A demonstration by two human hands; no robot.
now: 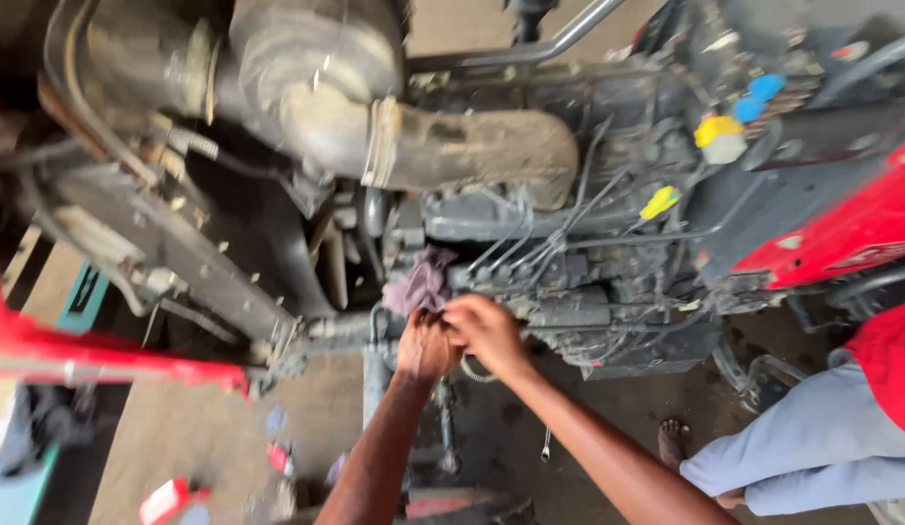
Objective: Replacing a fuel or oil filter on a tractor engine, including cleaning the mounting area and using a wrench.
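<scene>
A dirty tractor engine [569, 262] fills the middle of the head view, with thin metal fuel lines [530, 243] running over it. My left hand [425, 345] and my right hand [486, 331] are pressed together at the engine's lower side, fingers curled around a small part I cannot make out. A purplish rag [420, 282] lies bunched on the engine just above my left hand. The picture is blurred by motion.
A large grey air hose [452, 146] with a clamp runs above. Red bodywork [851, 228] is at right, a red bar [102, 365] at left. Another person's legs and bare foot [673, 437] stand at lower right. A spanner [546, 445] lies on the concrete floor.
</scene>
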